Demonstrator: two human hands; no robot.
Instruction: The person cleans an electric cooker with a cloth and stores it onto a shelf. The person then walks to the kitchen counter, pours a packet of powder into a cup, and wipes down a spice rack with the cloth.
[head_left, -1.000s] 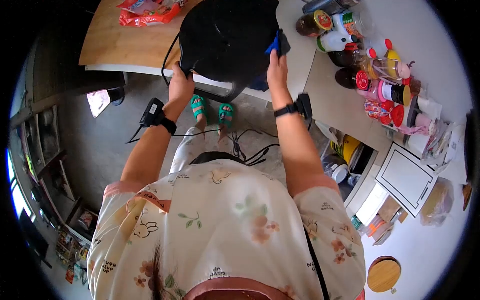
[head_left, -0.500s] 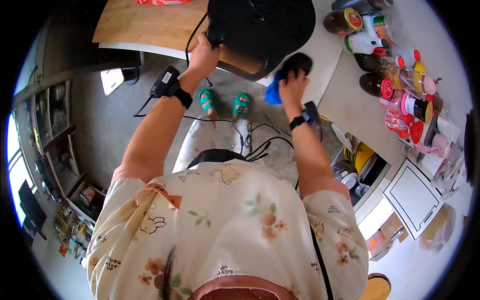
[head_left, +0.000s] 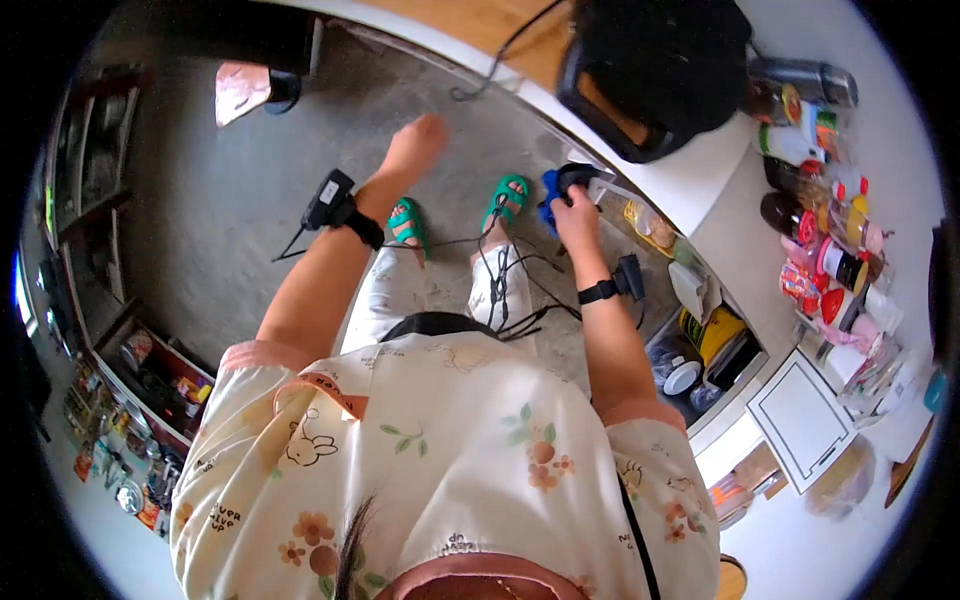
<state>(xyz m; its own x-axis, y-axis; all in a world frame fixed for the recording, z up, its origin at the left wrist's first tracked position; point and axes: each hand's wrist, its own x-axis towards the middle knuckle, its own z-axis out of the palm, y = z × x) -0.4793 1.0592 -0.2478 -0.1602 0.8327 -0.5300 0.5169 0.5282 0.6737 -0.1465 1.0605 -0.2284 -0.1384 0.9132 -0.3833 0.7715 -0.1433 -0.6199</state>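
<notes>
My right hand (head_left: 575, 218) is closed around a bunched blue-and-black cloth-like thing (head_left: 551, 200), held low beside the open cabinet shelf. What exactly this thing is, I cannot make out. Over the bare floor, my left hand (head_left: 416, 147) is smeared by motion and its fingers do not show clearly; nothing can be seen in it. A large black object with a rounded, loop-like rim (head_left: 665, 75) lies at the edge of the wooden-topped counter (head_left: 455, 25), apart from both hands. A dark cable (head_left: 505, 55) hangs over the counter's edge.
Several bottles and jars (head_left: 790, 215) crowd the white worktop at the right. Below it, an open cabinet (head_left: 690, 345) holds containers and a yellow item. A white-framed panel (head_left: 800, 420) leans nearby. Cables (head_left: 500, 270) dangle before my legs. A bin (head_left: 283, 92) stands on the floor.
My left hand has let go of the black object's rim and moved down away from the counter. My right hand has lowered the blue-and-black thing toward the cabinet. The view has swung left.
</notes>
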